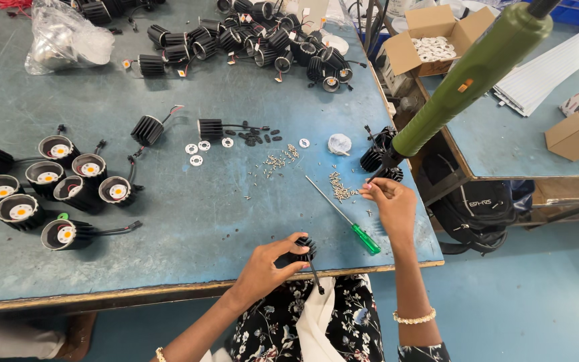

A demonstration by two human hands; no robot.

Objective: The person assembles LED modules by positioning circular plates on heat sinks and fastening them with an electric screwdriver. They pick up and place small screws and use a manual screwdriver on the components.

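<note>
Gripping black heatsink (305, 248) — left hand (263, 268).

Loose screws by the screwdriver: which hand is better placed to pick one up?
The right hand. Its fingertips already pinch at the loose screws beside the green-handled screwdriver, while the left hand is wrapped around a black finned housing at the table edge.

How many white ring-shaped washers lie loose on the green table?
5 washers: one, one, one, one by the black finned housings, and one near the screws. More may be hidden.
</note>
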